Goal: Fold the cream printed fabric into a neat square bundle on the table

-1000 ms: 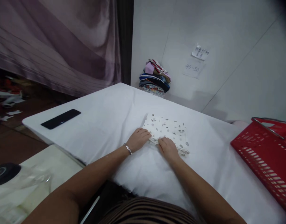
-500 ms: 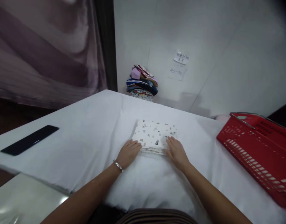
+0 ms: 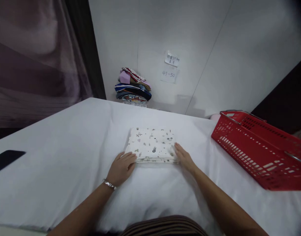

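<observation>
A folded white cloth [image 3: 150,142] with small scattered prints lies flat in the middle of the white-covered table [image 3: 74,157]. Several fabric layers show along its near edge. My left hand [image 3: 121,167], with a bracelet at the wrist, rests at the near left corner, fingers stretched out and tips touching the cloth. Against the right edge lies my right hand [image 3: 185,158], its fingers straight and flat. Neither hand grips the cloth.
A red plastic basket [image 3: 253,150] with metal handles stands at the right. Beyond the far table edge is a stack of folded clothes [image 3: 133,87]. A black phone-like slab [image 3: 8,159] lies at the far left. Paper notes [image 3: 171,59] hang on the wall.
My view has turned to the right, so things appear further left. My right hand has slid off the cloth's top to its right edge. The left hand remains at the near left corner.
</observation>
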`<action>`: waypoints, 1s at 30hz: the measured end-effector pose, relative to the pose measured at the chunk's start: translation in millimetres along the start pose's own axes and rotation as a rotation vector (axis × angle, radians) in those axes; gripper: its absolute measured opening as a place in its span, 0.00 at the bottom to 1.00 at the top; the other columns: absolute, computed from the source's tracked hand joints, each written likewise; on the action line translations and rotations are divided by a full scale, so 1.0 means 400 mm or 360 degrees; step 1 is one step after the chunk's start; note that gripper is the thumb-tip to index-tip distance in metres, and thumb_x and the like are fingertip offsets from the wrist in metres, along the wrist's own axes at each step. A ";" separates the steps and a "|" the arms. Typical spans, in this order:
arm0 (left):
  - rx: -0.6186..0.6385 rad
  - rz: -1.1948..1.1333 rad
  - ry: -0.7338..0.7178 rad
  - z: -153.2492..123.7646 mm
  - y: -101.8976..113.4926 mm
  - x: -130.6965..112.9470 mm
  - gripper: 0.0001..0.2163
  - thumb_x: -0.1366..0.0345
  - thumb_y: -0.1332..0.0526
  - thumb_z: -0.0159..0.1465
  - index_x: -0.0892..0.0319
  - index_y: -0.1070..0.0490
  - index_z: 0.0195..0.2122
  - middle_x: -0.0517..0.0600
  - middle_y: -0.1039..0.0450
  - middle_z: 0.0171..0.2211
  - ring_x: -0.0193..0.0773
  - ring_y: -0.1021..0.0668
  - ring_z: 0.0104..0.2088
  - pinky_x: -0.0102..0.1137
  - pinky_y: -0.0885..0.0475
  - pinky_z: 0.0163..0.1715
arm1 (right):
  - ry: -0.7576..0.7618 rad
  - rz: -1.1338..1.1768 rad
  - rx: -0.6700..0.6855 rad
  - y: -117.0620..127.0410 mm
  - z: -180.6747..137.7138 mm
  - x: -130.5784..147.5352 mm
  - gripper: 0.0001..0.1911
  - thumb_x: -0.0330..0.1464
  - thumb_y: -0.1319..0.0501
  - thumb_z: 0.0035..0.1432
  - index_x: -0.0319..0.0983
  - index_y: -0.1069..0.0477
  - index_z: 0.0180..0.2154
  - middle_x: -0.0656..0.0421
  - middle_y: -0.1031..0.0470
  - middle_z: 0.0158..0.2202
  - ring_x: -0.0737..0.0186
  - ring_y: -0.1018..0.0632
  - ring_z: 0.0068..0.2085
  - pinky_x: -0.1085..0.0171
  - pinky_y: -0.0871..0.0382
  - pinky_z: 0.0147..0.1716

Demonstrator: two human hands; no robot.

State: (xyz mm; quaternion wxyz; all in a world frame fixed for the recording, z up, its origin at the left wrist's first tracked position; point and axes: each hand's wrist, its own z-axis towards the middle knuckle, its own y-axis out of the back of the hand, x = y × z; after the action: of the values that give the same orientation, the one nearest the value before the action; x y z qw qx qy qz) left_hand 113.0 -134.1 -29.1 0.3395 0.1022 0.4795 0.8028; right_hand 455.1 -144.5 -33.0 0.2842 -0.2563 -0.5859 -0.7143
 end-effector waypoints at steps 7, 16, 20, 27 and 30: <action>-0.0055 -0.0122 0.0228 0.152 0.018 0.002 0.14 0.60 0.51 0.64 0.55 0.27 0.39 0.49 0.25 0.44 0.41 0.27 0.48 0.39 0.34 0.49 | -0.0349 0.0026 -0.0218 0.028 0.176 0.010 0.27 0.43 0.51 0.59 0.36 0.38 0.56 0.51 0.38 0.58 0.56 0.36 0.58 0.55 0.43 0.56; 0.0584 0.0085 0.0690 0.215 -0.118 0.077 0.30 0.47 0.55 0.61 0.59 0.46 0.60 0.56 0.55 0.64 0.51 0.51 0.63 0.50 0.46 0.55 | -0.0027 -0.0865 0.0126 -0.108 0.277 0.060 0.31 0.44 0.55 0.62 0.34 0.50 0.61 0.49 0.56 0.64 0.52 0.55 0.64 0.48 0.57 0.58; 0.0561 0.0062 0.0681 0.189 -0.122 0.081 0.30 0.46 0.56 0.61 0.57 0.47 0.61 0.54 0.56 0.64 0.48 0.53 0.64 0.44 0.45 0.56 | -0.0041 -0.0911 0.0132 -0.122 0.267 0.030 0.32 0.45 0.57 0.62 0.35 0.52 0.62 0.50 0.57 0.65 0.52 0.55 0.64 0.48 0.56 0.58; 0.0474 0.0077 0.0659 0.271 -0.098 0.080 0.28 0.46 0.53 0.61 0.57 0.42 0.57 0.58 0.50 0.62 0.52 0.48 0.62 0.53 0.48 0.55 | -0.0013 -0.0893 0.0124 -0.123 0.272 0.030 0.32 0.45 0.57 0.62 0.35 0.50 0.61 0.50 0.56 0.65 0.50 0.55 0.64 0.48 0.55 0.57; 0.0464 0.0090 0.0609 0.330 -0.117 0.107 0.31 0.45 0.56 0.61 0.58 0.45 0.59 0.57 0.54 0.64 0.51 0.52 0.63 0.51 0.54 0.58 | -0.0004 -0.0904 0.0118 -0.123 0.270 0.031 0.32 0.45 0.57 0.62 0.34 0.50 0.61 0.50 0.56 0.65 0.50 0.54 0.64 0.48 0.53 0.57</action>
State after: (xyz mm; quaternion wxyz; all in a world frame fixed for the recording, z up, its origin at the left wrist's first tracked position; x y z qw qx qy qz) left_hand 166.5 0.5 -6.6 0.2016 0.0095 0.6427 0.7390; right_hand 415.3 -32.0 -38.7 0.0813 -0.0724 -0.6603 -0.7431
